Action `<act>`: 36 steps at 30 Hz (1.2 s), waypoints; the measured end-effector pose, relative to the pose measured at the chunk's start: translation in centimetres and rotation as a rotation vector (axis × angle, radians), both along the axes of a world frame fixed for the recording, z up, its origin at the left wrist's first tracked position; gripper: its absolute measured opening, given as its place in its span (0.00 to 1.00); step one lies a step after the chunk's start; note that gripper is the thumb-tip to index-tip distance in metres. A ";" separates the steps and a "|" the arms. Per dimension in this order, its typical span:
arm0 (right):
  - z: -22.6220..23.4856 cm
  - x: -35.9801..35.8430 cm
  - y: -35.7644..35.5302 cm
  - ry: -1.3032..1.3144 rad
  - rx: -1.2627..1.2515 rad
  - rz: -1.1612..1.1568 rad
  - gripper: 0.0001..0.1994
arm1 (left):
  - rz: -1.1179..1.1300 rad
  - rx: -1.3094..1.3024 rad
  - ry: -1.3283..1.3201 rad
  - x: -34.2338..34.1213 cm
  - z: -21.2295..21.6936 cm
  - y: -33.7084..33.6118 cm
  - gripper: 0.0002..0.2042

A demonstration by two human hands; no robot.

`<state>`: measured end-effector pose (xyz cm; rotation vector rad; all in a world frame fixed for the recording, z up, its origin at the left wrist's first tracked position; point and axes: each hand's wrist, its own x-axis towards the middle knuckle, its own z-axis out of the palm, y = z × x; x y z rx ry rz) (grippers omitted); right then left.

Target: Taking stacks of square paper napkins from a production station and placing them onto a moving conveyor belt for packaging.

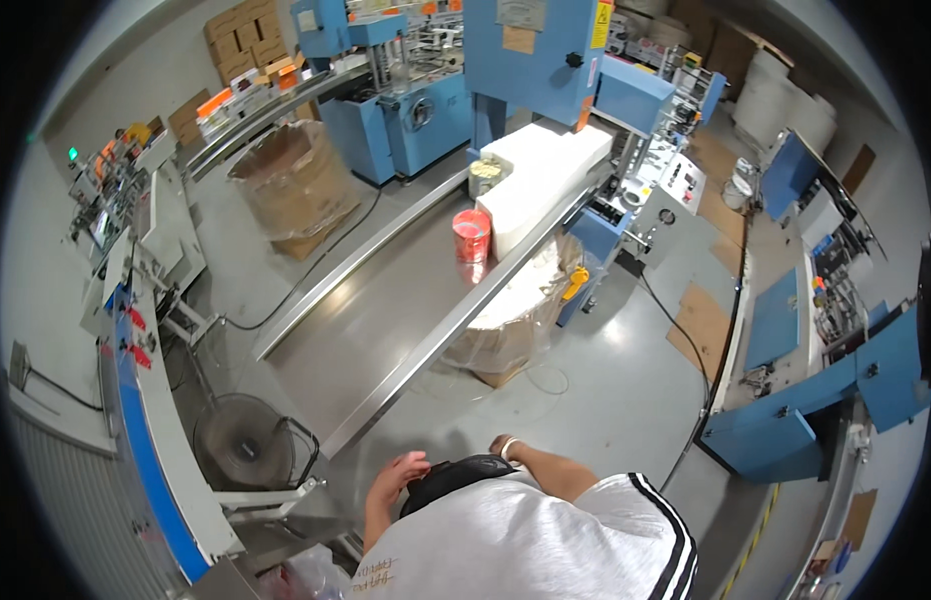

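Both hands on a black pouch [455, 477] at waist: left hand [397, 472] loosely curled on it, right hand [507, 447] grip unclear; looks like adjusting it.

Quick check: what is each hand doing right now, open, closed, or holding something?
Left hand: fingers curled on the black object; firm grip cannot be told.
Right hand: mostly hidden; cannot be told.

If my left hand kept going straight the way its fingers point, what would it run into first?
Probably the long grey metal conveyor table. The left hand points up and slightly right, close to the table's near end, beside a black curved object. Depth is unclear, so it may pass above the surface.
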<state>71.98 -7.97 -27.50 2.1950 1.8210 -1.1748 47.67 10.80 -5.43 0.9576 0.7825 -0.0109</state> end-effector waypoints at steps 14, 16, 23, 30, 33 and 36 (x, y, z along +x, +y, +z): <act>-3.8 1.5 -4.5 0.017 -0.260 -0.342 0.16 | -0.936 0.471 -0.016 10.6 6.5 1.8 0.26; 2.6 0.7 -3.4 0.016 -0.285 -0.127 0.16 | -0.969 0.498 0.028 11.7 7.9 1.5 0.27; 1.3 2.2 -5.4 0.030 -0.069 -1.123 0.16 | -1.034 0.671 0.112 16.3 7.1 -1.6 0.31; 3.4 11.5 -5.7 0.005 -0.224 -0.791 0.18 | -0.968 0.649 0.094 23.6 5.7 -2.6 0.30; 5.0 16.3 -5.4 0.107 -0.212 -0.940 0.18 | -0.952 0.643 0.058 27.4 5.7 -3.6 0.28; 4.3 21.1 -5.8 0.067 -0.211 -0.811 0.18 | -0.907 0.609 0.082 30.1 5.3 -4.2 0.26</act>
